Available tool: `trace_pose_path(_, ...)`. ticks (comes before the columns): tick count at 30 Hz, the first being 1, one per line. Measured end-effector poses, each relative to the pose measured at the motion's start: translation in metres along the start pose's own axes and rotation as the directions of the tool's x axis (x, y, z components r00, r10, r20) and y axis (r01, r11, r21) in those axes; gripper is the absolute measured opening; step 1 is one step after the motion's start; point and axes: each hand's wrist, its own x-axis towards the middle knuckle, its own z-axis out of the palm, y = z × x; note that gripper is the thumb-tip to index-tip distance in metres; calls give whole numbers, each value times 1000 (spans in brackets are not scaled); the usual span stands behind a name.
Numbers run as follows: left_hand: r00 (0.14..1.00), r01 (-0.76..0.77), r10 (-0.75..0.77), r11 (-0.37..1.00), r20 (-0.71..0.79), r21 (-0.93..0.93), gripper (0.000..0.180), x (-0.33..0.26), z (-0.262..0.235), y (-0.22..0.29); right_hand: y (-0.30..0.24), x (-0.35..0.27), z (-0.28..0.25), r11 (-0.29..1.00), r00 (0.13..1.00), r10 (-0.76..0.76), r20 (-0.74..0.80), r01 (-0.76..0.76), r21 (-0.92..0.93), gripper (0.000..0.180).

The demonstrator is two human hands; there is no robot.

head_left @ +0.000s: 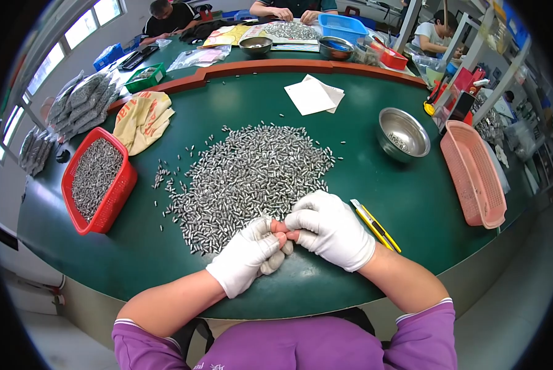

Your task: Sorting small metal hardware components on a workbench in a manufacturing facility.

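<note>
A broad heap of small silvery metal pins lies spread on the green table. At its near edge my left hand and my right hand meet, both in white gloves with some bare fingertips. Thumbs and forefingers of both are pinched together. Whatever sits between them is too small or hidden to make out. To the right of my right hand lies a yellow utility knife. A steel bowl with a few pins in its bottom stands farther right.
A red basket full of pins stands at left, beside a cream cloth bag and stacked filled bags. White paper sheets lie at the back. A pink basket is at right. Beyond the red-brown ledge, other people work.
</note>
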Motion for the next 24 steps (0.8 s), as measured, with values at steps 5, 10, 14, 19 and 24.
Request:
trace_pose_path(5, 999, 17, -20, 997, -30, -70, 14, -1, 3, 2, 5, -1, 2, 987, 997, 41, 61, -31, -160, 15)
trace_pose_path(10, 1000, 3, -3, 995, -6, -101, 14, -2, 3, 2, 4, -3, 5, 972, 990, 45, 133, -13, -233, 13)
trace_pose_path(14, 1000, -4, 4, 995, 6, -97, 14, -2, 1, 0, 2, -3, 6, 958, 992, 81, 94, -51, -283, 11)
trace_pose_path(19, 1000, 1, -2, 999, -30, -34, 14, -2, 2, 2, -1, 0, 6, 940, 988, 143, 58, -117, -320, 10)
trace_pose_path(24, 1000, 6, -6, 1000, -18, -12, 17, -2, 5, 4, -8, 2, -2, 966, 988, 110, -105, -131, -222, 12)
